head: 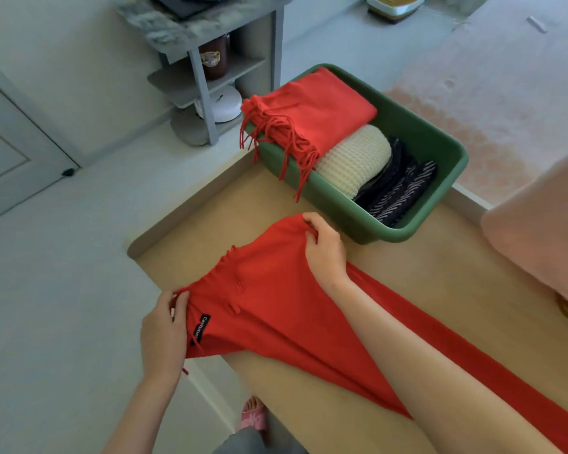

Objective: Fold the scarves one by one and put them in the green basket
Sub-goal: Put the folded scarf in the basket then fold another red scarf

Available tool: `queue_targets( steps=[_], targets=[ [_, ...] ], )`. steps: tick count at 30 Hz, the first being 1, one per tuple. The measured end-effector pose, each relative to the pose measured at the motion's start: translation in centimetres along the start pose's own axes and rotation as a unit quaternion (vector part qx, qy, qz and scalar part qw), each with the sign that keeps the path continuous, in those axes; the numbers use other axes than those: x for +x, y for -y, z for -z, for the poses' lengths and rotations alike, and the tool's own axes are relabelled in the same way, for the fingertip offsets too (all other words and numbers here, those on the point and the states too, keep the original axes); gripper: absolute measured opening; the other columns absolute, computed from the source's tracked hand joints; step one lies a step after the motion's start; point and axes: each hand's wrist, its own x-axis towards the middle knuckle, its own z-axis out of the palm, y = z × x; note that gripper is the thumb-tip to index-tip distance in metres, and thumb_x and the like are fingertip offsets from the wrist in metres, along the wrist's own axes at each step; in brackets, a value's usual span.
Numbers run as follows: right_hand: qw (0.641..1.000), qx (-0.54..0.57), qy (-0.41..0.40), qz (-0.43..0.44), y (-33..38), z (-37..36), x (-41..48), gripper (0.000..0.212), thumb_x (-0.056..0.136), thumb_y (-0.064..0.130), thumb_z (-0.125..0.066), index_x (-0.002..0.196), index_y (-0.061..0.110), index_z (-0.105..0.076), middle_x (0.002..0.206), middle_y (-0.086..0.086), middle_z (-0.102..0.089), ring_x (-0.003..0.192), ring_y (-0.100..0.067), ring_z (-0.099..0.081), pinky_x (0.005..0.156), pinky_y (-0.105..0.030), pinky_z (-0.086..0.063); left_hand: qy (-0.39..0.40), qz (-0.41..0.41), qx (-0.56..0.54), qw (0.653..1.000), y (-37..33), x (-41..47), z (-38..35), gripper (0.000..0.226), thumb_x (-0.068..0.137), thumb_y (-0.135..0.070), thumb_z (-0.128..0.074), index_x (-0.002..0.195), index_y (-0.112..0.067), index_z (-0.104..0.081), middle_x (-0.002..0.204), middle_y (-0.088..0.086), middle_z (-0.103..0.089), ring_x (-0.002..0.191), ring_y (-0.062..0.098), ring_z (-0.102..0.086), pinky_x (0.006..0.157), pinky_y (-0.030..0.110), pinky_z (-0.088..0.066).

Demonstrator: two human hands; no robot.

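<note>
Left hand (164, 326): reaches in from the bottom edge, forearm pointing up the frame; fingers curled, pinching the scarf's (276, 309) near corner at the table's (423, 273) left edge
Right hand (325, 250): forearm comes in from the lower right and crosses over the scarf; fingers bent down, gripping the far corner, near the basket (420, 132) but apart from it
Scarf: red, its short end stretched between the two hands, seemingly lifted a little off the table; a black label (201, 329) sits just beside the left hand
Axis: the long body runs from the hands toward the lower right along the table, under the right forearm and out of frame
Basket: green, on the table's far side beyond the right hand; holds a folded red scarf (318, 106) with fringe (286, 142) over the rim, a white scarf (354, 158) and a dark scarf (400, 188)
</note>
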Motion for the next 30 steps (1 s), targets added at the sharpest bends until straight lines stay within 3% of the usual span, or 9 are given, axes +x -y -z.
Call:
queue_targets(
  steps=[3, 5, 8, 10, 15, 20, 24, 28, 30],
  targets=[
    [0.997, -0.045, -0.027, 0.057, 2.4, -2.0, 2.4, 0.052, 0.088, -0.006, -0.042, 0.128, 0.023, -0.057, 0.113, -0.002, -0.069, 0.103, -0.023, -0.063, 0.087, -0.034, -0.048, -0.031, -0.025, 0.066, 0.997, 0.3, 3.4, 0.3, 0.024, 0.101, -0.025, -0.046, 0.107, -0.009, -0.063, 0.088, 0.002, -0.063, 0.084, 0.025, -0.059, 0.07, 0.033, -0.039],
    [0.993, -0.079, -0.02, 0.086, 2.8, -3.4, 3.7, 0.071, 0.079, -0.013, -0.041, 0.137, 0.025, -0.049, 0.123, -0.005, -0.063, 0.111, -0.025, -0.059, 0.091, -0.036, -0.047, -0.037, -0.035, 0.102, 0.993, 1.0, 5.1, 0.2, 0.024, 0.099, -0.024, -0.048, 0.113, -0.008, -0.06, 0.1, 0.009, -0.063, 0.096, 0.031, -0.058, 0.074, 0.037, -0.041],
    [0.967, -0.226, 0.066, 0.099, 1.9, -5.5, 4.3, 0.086, 0.076, -0.016, -0.047, 0.15, 0.019, -0.023, 0.155, -0.009, -0.025, 0.139, -0.027, -0.028, 0.112, -0.037, -0.028, -0.042, -0.087, 0.172, 0.98, 2.1, 5.5, -0.5, 0.036, 0.093, -0.02, -0.06, 0.125, -0.003, -0.056, 0.12, 0.017, -0.056, 0.115, 0.036, -0.046, 0.095, 0.046, -0.04],
    [0.947, -0.293, 0.059, 0.12, 0.9, -6.0, 3.6, 0.079, 0.082, -0.007, -0.052, 0.151, 0.016, -0.02, 0.158, -0.011, -0.011, 0.142, -0.031, -0.017, 0.116, -0.041, -0.021, -0.05, -0.107, 0.171, 0.978, 2.6, 4.2, -1.0, 0.04, 0.09, -0.018, -0.064, 0.126, -0.003, -0.055, 0.126, 0.016, -0.052, 0.118, 0.033, -0.041, 0.101, 0.047, -0.038],
    [0.96, -0.211, 0.039, 0.182, -2.3, -3.6, -3.2, 0.048, 0.089, 0.013, -0.056, 0.136, 0.015, -0.049, 0.148, -0.005, -0.037, 0.129, -0.025, -0.036, 0.11, -0.036, -0.027, 0.043, -0.179, 0.108, 0.977, 3.7, -1.1, -2.2, 0.021, 0.088, -0.021, -0.063, 0.108, -0.016, -0.064, 0.112, -0.004, -0.056, 0.109, 0.014, -0.044, 0.101, 0.029, -0.032],
    [0.969, -0.201, 0.058, 0.134, -7.7, 1.1, -14.5, 0.039, 0.087, 0.04, -0.052, 0.121, 0.022, -0.059, 0.127, 0.006, -0.049, 0.116, -0.014, -0.045, 0.1, -0.029, -0.035, 0.172, -0.236, 0.101, 0.951, 4.3, -4.6, -4.4, 0.039, 0.087, -0.034, -0.046, 0.12, -0.021, -0.063, 0.125, -0.009, -0.055, 0.119, 0.01, -0.046, 0.108, 0.021, -0.027],
    [0.961, -0.251, 0.025, 0.113, -12.0, 3.9, -19.6, 0.039, 0.078, 0.042, -0.054, 0.113, 0.025, -0.056, 0.117, 0.007, -0.05, 0.104, -0.014, -0.048, 0.09, -0.025, -0.036, 0.163, -0.247, 0.111, 0.949, 4.0, -3.8, -5.4, 0.045, 0.09, -0.041, -0.051, 0.128, -0.018, -0.058, 0.132, -0.004, -0.052, 0.122, 0.013, -0.045, 0.108, 0.028, -0.03],
    [0.959, -0.271, -0.049, 0.071, -12.8, 5.7, -18.8, 0.023, 0.075, 0.025, -0.076, 0.096, 0.02, -0.066, 0.104, 0.003, -0.057, 0.095, -0.015, -0.047, 0.083, -0.023, -0.034, 0.126, -0.267, 0.139, 0.945, 3.9, -1.5, -5.4, 0.037, 0.088, -0.038, -0.06, 0.116, -0.015, -0.065, 0.12, 0.001, -0.057, 0.114, 0.018, -0.046, 0.1, 0.027, -0.032],
    [0.953, -0.287, -0.062, 0.077, -12.6, 6.0, -17.5, 0.011, 0.078, 0.022, -0.073, 0.086, 0.016, -0.069, 0.097, 0.002, -0.06, 0.09, -0.015, -0.047, 0.08, -0.023, -0.034, 0.11, -0.272, 0.148, 0.945, 3.7, -0.3, -5.4, 0.025, 0.086, -0.026, -0.064, 0.108, -0.015, -0.068, 0.113, 0.002, -0.059, 0.109, 0.022, -0.049, 0.092, 0.027, -0.032]
  ],
)
